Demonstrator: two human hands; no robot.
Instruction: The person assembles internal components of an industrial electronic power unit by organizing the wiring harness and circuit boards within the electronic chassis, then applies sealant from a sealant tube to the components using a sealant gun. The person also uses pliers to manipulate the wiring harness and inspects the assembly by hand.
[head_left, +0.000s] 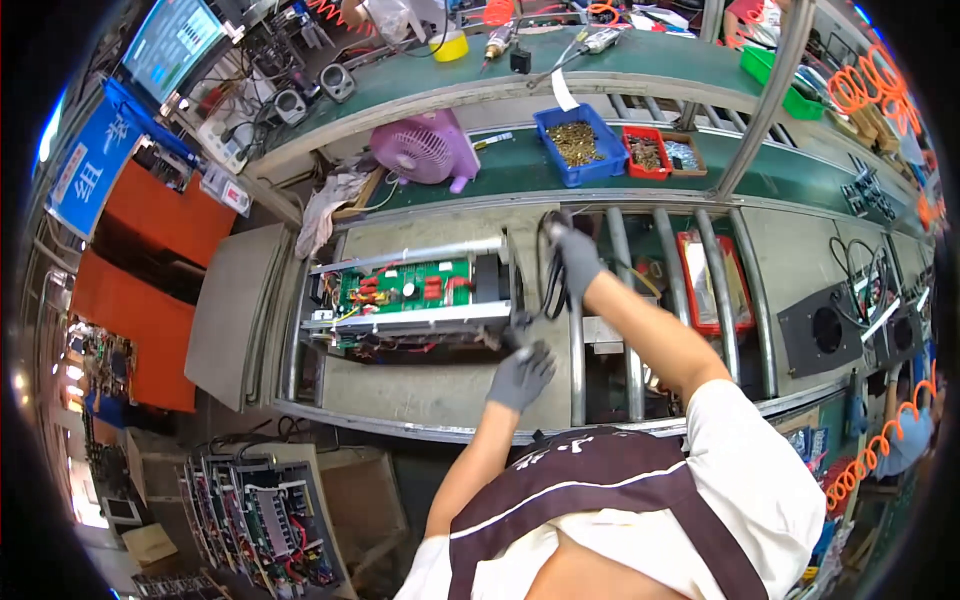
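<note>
An open metal-framed chassis (410,312) lies on a board on the conveyor, with a green circuit board (412,287) and red parts showing inside. My left hand (522,378), in a grey glove, is at the chassis's lower right corner, its fingers stretched out and apart. A small black part (514,332), blurred, sits just above those fingers; I cannot tell whether they touch it. To the right of the chassis, my gloved right hand (574,262) is closed on a looped black cable (548,278) that hangs down beside the chassis end.
Bare metal rollers (625,300) run to the right, with a red tray (716,285) among them. Behind stand a purple fan (425,150), a blue bin of brass fasteners (580,145) and a small red bin (646,152). A black fan panel (822,328) lies further right.
</note>
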